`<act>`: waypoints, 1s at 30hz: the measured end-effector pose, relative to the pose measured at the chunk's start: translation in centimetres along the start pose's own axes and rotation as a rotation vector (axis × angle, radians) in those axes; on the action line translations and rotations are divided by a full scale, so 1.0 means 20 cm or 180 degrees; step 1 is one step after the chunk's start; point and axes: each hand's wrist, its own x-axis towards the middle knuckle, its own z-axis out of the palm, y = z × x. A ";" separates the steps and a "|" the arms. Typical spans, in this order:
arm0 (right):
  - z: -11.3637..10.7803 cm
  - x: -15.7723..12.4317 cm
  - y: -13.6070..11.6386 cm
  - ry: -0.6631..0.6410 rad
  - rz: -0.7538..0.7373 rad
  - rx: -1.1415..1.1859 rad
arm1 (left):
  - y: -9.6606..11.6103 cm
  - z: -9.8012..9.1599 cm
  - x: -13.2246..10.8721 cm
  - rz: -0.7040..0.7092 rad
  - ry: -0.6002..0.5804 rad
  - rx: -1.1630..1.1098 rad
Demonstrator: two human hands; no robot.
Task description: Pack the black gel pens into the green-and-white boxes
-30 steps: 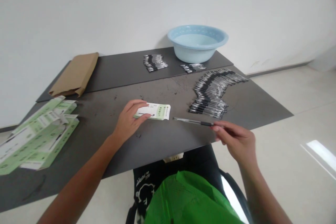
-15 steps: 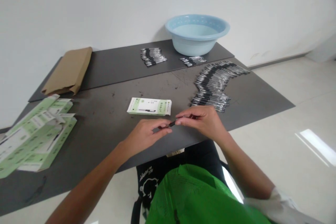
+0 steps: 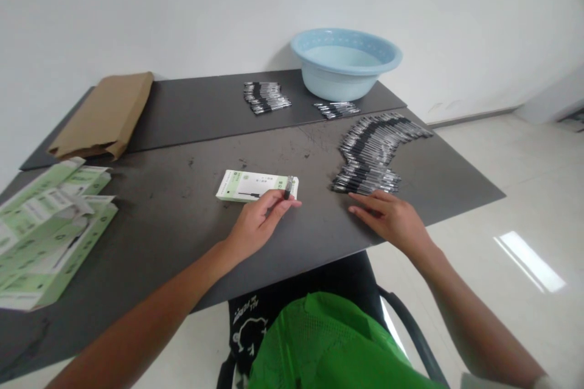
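Note:
Over the near part of the table my left hand (image 3: 255, 219) pinches a pen (image 3: 289, 186) with a black grip and a clear end, which points up and away from me. Just beyond it lies a small white and green box (image 3: 250, 182) with a pen printed on it. My right hand (image 3: 393, 216) holds nothing; its thumb and forefinger are apart, close to the near end of a long curved row of black and clear pens (image 3: 371, 146). Whether its fingertips touch the pens I cannot tell.
Two smaller groups of pens, one at the back middle (image 3: 265, 97) and one (image 3: 336, 109) before a light blue basin (image 3: 345, 67), lie on the dark table (image 3: 182, 243). At left are a brown paper bag (image 3: 103, 112) and several green and white boxes (image 3: 50, 237).
My right hand has let go of the pen and moved right towards the long row. My left hand has kept the pen and turned it upward.

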 end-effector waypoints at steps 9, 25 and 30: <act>0.04 0.11 -0.05 -0.0281 -0.0156 -0.0428 | -0.02 -0.02 -0.09 0.0215 0.0269 0.0085; 0.10 0.22 -0.10 -0.0508 -0.0059 -0.0427 | 0.01 -0.02 -0.10 0.0356 0.0221 0.0084; 0.07 0.23 -0.11 -0.0604 -0.0064 -0.0399 | 0.03 -0.03 -0.09 0.0347 0.0221 0.0156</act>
